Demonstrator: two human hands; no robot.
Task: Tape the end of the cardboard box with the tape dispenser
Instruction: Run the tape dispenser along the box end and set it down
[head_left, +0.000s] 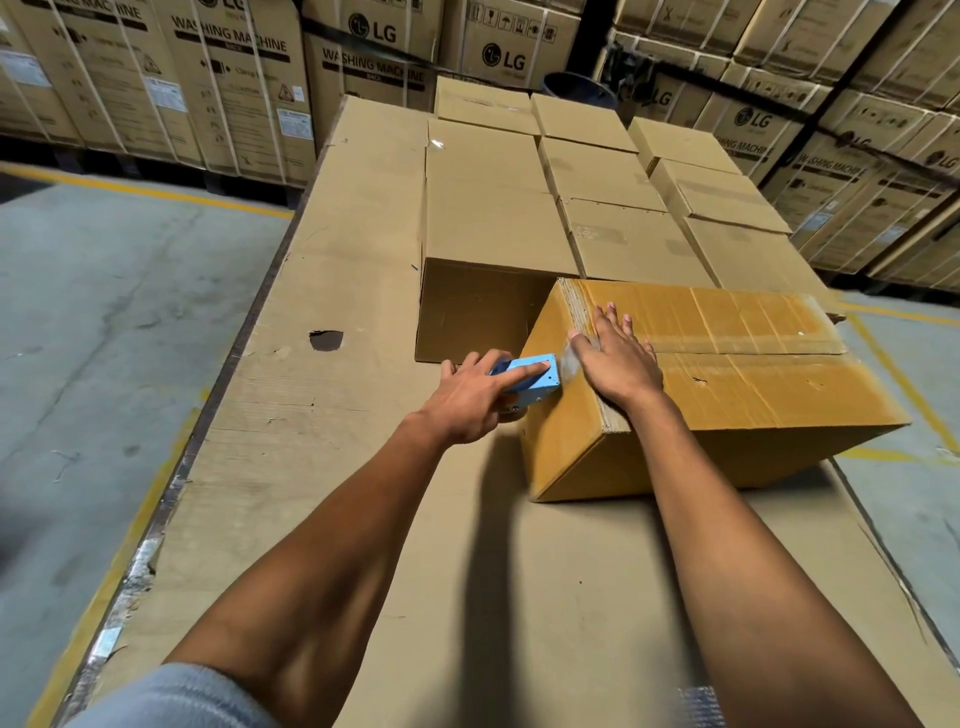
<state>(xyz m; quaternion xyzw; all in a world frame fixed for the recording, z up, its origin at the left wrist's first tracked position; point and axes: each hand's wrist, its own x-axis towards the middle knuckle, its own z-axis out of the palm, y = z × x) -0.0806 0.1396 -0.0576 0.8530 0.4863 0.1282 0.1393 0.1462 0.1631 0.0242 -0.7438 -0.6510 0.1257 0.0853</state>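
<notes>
An orange-brown cardboard box (737, 384) lies tilted on the cardboard-covered work surface (363, 467), its top seam running left to right. My left hand (478, 395) grips a blue tape dispenser (535, 379) against the box's left end, index finger stretched along the dispenser's top. A short strip of clear tape (570, 358) runs from the dispenser over the box's left edge. My right hand (613, 358) lies flat on the top of the box beside that edge, fingers spread, pressing on the tape.
Several closed plain boxes (597, 171) stand in rows behind the tilted box. One taller box (488, 244) sits directly behind the dispenser. Stacked LG washing machine cartons (234, 78) line the back. A hole (326, 340) marks the surface at left. Concrete floor (104, 312) lies at left.
</notes>
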